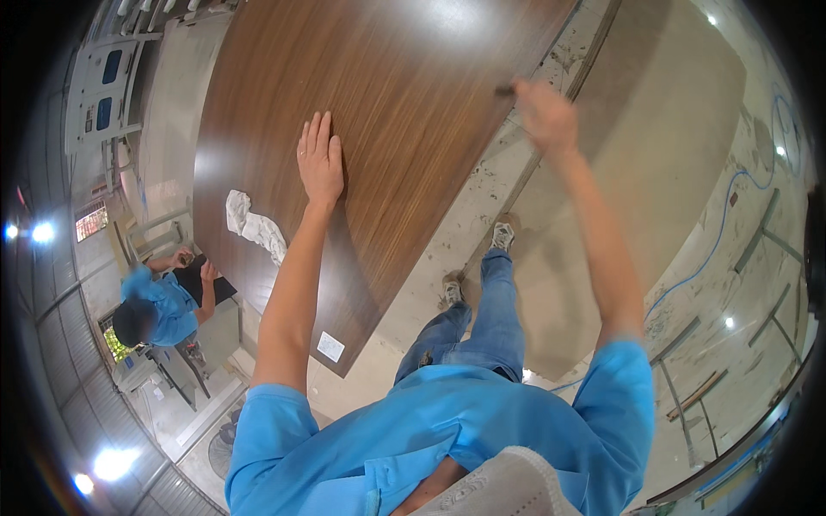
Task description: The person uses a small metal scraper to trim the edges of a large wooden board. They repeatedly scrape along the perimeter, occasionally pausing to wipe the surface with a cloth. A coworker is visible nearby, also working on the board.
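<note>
A large glossy brown wood-grain panel (404, 129) stretches out before me. My left hand (322, 163) lies flat on it, fingers stretched out. Over by the panel's right edge, my right hand (548, 119) is closed and smeared by motion. From its fingers a small dark object (506, 90) sticks out towards the edge; blur hides what kind it is, and whether it touches the panel I cannot tell. A crumpled white cloth (256, 225) rests left of my left hand. Close to the near corner is a small white label (330, 347).
At the left a co-worker in a blue shirt (168, 310) handles a dark piece. A wide beige board (654, 172) lies right of my legs. Further right, a blue hose (710, 258) and several metal bars (757, 230) are on the floor. White machinery (105, 90) stands far left.
</note>
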Demonstrator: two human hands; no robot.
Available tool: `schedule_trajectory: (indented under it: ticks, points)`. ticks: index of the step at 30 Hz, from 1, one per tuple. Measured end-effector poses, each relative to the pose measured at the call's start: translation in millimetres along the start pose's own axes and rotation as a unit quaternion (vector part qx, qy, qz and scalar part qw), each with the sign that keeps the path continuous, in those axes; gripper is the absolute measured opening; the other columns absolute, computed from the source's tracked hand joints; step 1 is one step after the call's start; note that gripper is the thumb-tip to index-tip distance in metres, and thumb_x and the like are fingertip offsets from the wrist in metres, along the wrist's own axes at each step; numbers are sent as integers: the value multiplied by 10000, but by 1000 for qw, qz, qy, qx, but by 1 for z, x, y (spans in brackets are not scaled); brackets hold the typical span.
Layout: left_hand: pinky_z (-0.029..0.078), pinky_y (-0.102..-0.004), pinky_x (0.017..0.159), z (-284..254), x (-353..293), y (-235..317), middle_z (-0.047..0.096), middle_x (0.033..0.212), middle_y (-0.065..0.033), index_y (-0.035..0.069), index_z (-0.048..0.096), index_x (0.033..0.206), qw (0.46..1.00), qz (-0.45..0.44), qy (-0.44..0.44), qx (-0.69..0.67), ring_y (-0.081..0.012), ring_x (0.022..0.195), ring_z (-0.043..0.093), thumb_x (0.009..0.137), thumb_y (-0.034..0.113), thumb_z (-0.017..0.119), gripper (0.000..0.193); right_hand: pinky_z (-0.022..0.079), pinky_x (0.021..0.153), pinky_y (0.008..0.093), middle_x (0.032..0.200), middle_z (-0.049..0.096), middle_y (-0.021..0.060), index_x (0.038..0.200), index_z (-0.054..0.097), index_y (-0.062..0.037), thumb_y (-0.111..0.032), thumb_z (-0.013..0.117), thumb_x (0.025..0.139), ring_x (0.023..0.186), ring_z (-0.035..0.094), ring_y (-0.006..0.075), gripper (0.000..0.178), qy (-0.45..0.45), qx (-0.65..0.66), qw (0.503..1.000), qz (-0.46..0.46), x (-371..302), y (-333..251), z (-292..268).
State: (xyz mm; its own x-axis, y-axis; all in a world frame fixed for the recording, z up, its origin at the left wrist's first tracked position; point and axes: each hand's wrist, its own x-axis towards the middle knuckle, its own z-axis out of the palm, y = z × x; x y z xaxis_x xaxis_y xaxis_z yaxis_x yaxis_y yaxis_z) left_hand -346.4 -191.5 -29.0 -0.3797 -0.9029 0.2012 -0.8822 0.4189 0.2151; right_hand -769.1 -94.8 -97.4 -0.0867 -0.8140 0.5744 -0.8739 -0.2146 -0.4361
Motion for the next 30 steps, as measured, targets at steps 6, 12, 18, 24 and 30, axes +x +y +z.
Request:
schedule_trajectory:
  ticks: [6, 12, 18, 24, 30]
  points:
    - [291, -493, 1277, 3, -14, -9, 480, 1676, -78, 179, 503, 1620, 1000, -27, 3, 15, -329, 1568, 387, 1121, 325, 461, 522, 555, 604, 407, 827, 642, 74, 1279, 718, -55, -75, 640, 941, 759, 681, 280, 348, -103, 109, 988, -31, -89, -157, -18]
    - [290, -489, 1280, 4, -11, -10, 489, 1669, -72, 188, 512, 1612, 1000, -20, 15, 19, -322, 1562, 396, 1119, 333, 459, 517, 590, 651, 370, 901, 710, 84, 1266, 744, -116, -49, 669, 963, 801, 710, 269, 319, -20, -24, 995, 99, -13, -57, -17]
    - [277, -496, 1285, 14, -12, -16, 502, 1661, -68, 203, 520, 1606, 999, -6, 42, -1, -316, 1563, 397, 1116, 372, 455, 522, 553, 609, 406, 795, 615, 75, 1295, 737, -96, -37, 716, 884, 721, 650, 263, 415, 19, 22, 998, 47, -106, -164, 10]
    - [267, -507, 1287, 16, -11, -15, 499, 1665, -68, 193, 527, 1599, 999, -17, 41, -9, -322, 1565, 395, 1114, 391, 446, 529, 516, 530, 372, 746, 600, 85, 1296, 726, 1, 15, 699, 868, 626, 609, 230, 429, -84, 169, 982, -30, -169, -309, -17]
    - [255, -512, 1293, 18, -12, -20, 488, 1673, -70, 199, 515, 1607, 999, 0, 49, -20, -321, 1573, 382, 1113, 401, 437, 540, 558, 619, 389, 812, 614, 74, 1297, 697, -7, -93, 635, 891, 747, 664, 256, 419, -12, -10, 989, 148, -108, -207, -11]
